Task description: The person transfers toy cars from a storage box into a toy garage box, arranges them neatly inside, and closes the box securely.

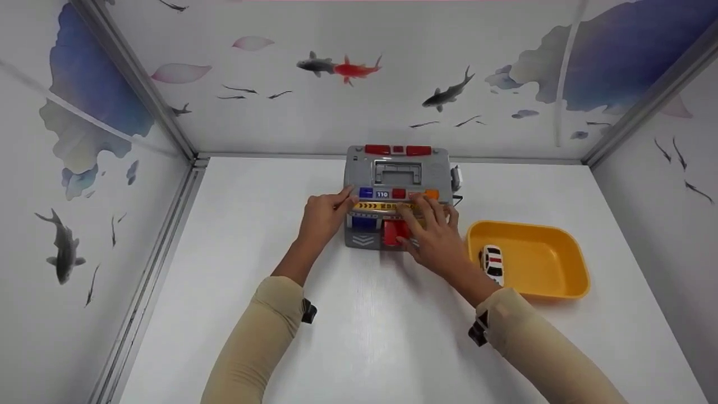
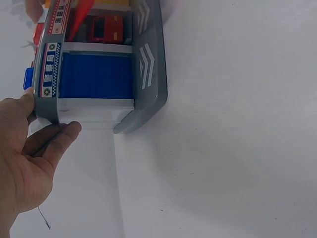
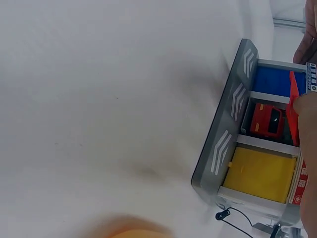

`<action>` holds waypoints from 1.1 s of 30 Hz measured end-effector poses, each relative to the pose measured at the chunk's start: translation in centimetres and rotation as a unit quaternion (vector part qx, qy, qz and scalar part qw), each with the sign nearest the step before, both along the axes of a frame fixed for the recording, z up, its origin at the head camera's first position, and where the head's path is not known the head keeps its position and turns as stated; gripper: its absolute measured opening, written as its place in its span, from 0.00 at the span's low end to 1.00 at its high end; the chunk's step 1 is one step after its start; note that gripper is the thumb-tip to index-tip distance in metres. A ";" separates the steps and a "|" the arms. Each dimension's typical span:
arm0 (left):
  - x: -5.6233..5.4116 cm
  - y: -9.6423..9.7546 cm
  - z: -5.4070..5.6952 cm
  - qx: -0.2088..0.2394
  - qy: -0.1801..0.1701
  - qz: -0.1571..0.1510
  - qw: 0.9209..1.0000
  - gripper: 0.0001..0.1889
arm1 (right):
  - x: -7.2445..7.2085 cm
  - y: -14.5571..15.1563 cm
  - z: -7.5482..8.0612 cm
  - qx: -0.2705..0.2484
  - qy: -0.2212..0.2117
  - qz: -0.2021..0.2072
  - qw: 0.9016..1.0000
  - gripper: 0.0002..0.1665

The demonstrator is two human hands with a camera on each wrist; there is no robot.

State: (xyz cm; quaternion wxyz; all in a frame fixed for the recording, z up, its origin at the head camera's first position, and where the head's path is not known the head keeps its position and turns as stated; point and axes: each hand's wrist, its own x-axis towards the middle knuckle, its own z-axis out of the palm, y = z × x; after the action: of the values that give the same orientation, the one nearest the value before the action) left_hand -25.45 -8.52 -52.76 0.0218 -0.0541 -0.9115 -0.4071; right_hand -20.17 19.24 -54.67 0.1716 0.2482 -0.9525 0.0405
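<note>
A grey toy garage (image 1: 359, 168) with coloured buttons and three small doors stands at the back of the table. My left hand (image 1: 322, 219) grips its left front corner, thumb and fingers on either side. The red door (image 1: 395, 231) in the middle is swung up, and a red toy car (image 3: 267, 120) sits in the bay behind it. My right hand (image 1: 437, 241) lies over the right front, its fingers on the upper edge and its thumb touching the red door. The blue door (image 2: 96, 76) and the yellow door (image 3: 260, 173) are down.
To the right stands a yellow tray (image 1: 538, 258) with a white toy car (image 1: 493, 262) in it, partly behind the right forearm. A key-like piece on a black cord (image 3: 235, 212) hangs at the garage's side. A printed wall (image 1: 392, 112) rises directly behind.
</note>
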 end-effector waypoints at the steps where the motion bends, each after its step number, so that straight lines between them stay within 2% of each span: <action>1: 0.0 0.0 0.0 0.000 -0.002 0.000 1.000 0.25 | -0.1 -0.1 -0.1 0.007 -0.008 -0.004 1.000 0.46; 5: 0.1 0.1 0.1 -0.003 -0.010 0.004 1.000 0.24 | -0.3 -0.6 -0.6 0.029 -0.014 -0.011 0.999 0.50; 13: 0.0 0.1 -0.1 -0.006 -0.025 0.014 1.000 0.24 | -0.7 -1.0 -1.7 0.032 0.034 -0.013 0.999 0.54; 23: 0.0 0.1 -0.1 -0.008 -0.027 0.009 1.000 0.25 | -1.5 -1.7 -3.0 0.040 0.062 -0.037 0.997 0.53; 33: -0.1 0.1 0.3 -0.014 -0.024 0.008 1.000 0.25 | -2.3 -2.2 -3.9 0.056 0.120 -0.052 0.990 0.52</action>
State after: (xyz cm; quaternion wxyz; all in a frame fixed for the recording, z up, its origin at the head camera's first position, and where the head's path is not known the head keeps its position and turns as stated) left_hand -25.51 -8.41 -52.46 0.0020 -0.0375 -0.9179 -0.3951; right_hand -22.48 17.00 -58.54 0.2726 0.2111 -0.9372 -0.0523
